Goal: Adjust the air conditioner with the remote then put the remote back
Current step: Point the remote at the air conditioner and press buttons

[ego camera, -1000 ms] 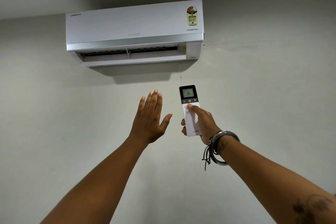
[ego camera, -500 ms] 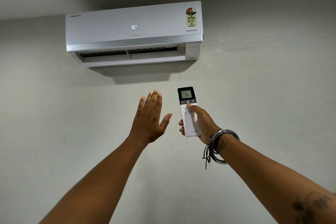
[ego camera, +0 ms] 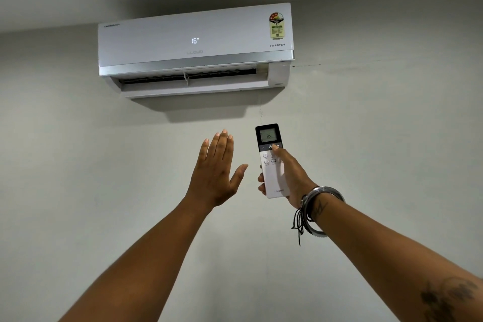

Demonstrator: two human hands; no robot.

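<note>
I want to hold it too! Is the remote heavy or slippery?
Probably light: the right hand holds the remote up alone, thumb free to press. It looks stiff, smooth plastic, so maybe a little slippery. Its screen could crack if dropped.

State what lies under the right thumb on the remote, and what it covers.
The right hand holds the remote; the thumb tip lies on the dark button strip below its screen reading 16, beside the power symbol. The button beneath the thumb is covered.
</note>
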